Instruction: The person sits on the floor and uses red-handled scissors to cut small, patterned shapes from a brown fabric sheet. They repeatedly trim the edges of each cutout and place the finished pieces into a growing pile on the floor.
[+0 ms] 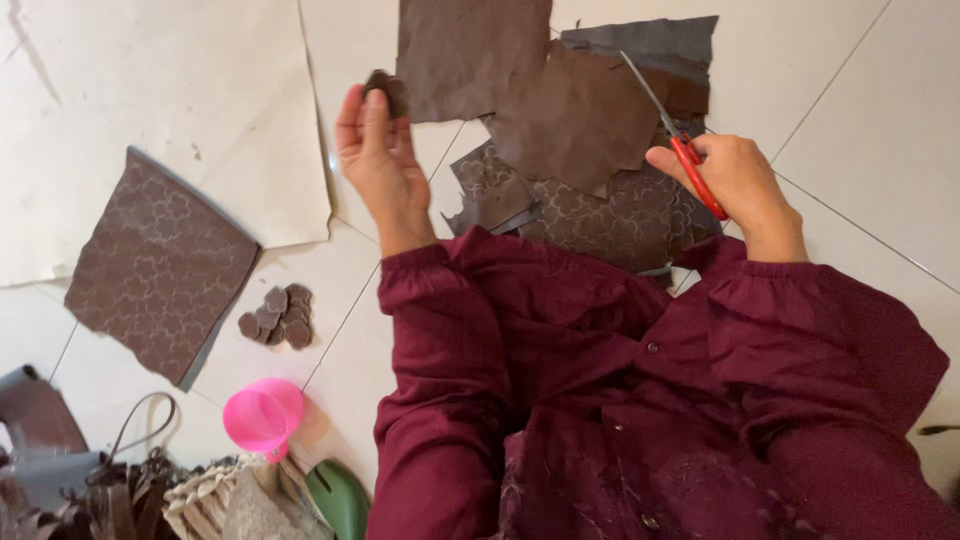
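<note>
— Holding anything, that left hand point(378, 150)?

— Yes, its fingertips pinch a small brown cutout point(388, 90) at eleven o'clock.

— And the right hand point(735, 178)?

— Clenched around red-handled scissors point(672, 135), blades pointing toward eleven over the brown leather sheets point(580, 120).

— Other cutouts?

— A pile of brown pieces point(277, 316) lies on the tiled floor point(860, 90) at eight o'clock, beside a patterned sheet point(160, 265).

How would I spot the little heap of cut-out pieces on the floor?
Start at the big brown patterned sheet lying on the left of the tiled floor. Just off its right corner, above the pink funnel, sits the heap of cut pieces: small, dark brown, rounded shapes, overlapping, far smaller than any sheet around.
</note>
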A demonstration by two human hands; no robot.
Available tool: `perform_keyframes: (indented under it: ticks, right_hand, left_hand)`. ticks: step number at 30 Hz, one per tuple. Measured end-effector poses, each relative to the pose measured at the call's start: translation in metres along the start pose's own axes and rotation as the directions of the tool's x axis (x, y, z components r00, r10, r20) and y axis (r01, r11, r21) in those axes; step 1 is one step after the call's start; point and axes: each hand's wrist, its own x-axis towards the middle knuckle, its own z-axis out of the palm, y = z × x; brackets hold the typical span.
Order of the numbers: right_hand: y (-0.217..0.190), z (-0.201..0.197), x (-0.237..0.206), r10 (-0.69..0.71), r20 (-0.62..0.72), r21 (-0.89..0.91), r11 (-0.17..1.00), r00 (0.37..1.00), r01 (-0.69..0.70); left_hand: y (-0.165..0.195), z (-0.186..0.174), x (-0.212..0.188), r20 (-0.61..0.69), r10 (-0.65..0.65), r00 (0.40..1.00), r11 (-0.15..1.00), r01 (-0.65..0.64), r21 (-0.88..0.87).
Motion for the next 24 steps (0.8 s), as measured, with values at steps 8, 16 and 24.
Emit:
perform_keyframes:
  ticks: [8, 16, 24]
  right_hand:
    - [0.011, 0.009, 0.003, -0.033, 0.007, -0.139, 0.990, 0.999, 0.034]
    - [0.019, 0.011, -0.005, 0.036, 0.044, -0.194, 0.981, 0.998, -0.026]
    - [0.019, -0.010, -0.020, 0.022, -0.077, -0.076, 0.997, 0.997, -0.028]
  left_hand:
    - [0.149, -0.116, -0.002, -0.652, 0.274, 0.707, 0.925, -0.008, 0.379]
    - [0.212, -0.176, -0.032, -0.826, 0.332, 0.455, 0.923, 0.024, 0.384]
    - [0.098, -0.070, -0.004, -0.106, 0.103, 0.989, 0.690, 0.006, 0.724]
